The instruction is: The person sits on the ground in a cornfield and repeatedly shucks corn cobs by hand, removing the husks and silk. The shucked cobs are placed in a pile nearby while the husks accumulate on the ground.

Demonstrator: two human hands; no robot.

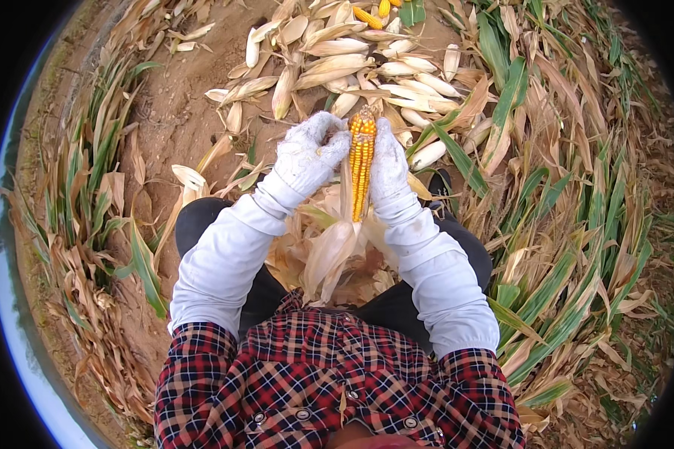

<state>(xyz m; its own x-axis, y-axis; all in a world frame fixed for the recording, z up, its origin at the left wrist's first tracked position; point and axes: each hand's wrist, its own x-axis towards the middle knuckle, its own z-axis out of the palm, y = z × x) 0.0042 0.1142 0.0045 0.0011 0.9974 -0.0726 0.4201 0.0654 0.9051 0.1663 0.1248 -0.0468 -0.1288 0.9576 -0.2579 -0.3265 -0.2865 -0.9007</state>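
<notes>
An ear of yellow corn (362, 163) stands between my hands, tip towards the far side. Its pale husk (331, 252) is peeled back and hangs from the base towards my lap. My right hand (389, 163), in a soiled white glove, grips the right side of the ear, most of its fingers hidden behind. My gloved left hand (313, 149) has thumb and curled fingers closed at the left side near the tip. A narrow husk strip hangs below that thumb. Beyond my hands lies a pile of ears still in dry husks (331, 64).
Bare yellow ears (368, 18) lie at the pile's far edge. Cut corn stalks and leaves (561, 269) cover the ground on my right, with another row of stalks (98, 157) on my left. Loose husks (292, 247) lie between my knees on brown soil (171, 120).
</notes>
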